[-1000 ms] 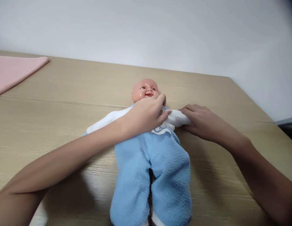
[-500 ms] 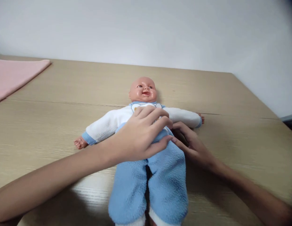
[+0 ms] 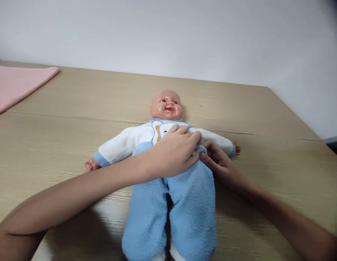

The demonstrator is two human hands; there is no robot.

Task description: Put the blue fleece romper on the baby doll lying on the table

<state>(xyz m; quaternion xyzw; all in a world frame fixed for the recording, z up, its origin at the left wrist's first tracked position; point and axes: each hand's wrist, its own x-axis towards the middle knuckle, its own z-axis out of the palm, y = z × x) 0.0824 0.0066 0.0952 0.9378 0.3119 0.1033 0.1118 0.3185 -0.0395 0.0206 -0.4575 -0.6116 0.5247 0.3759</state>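
Doll [image 3: 157, 188] pinched at the waist

Table [image 3: 266, 188] – doll on its back, mid-table, legs toward wearer. Blue trousers [image 3: 194, 203]: left hand [image 3: 176, 150] across the belly, right hand [image 3: 224, 165] at the hip – thumbs and fingers of both seemingly pinching the waist edge [image 3: 201, 148]. Risk: shallow pinch slips; uneven pull twists cloth, drags doll askew.

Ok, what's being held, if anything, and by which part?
The left hand and right hand pinch the blue trousers by the waist edge, toward the picture's right.

Doll [image 3: 184, 190] on the table [image 3: 279, 159], cloth [image 3: 19, 85] at far left, wall [image 3: 168, 36] behind
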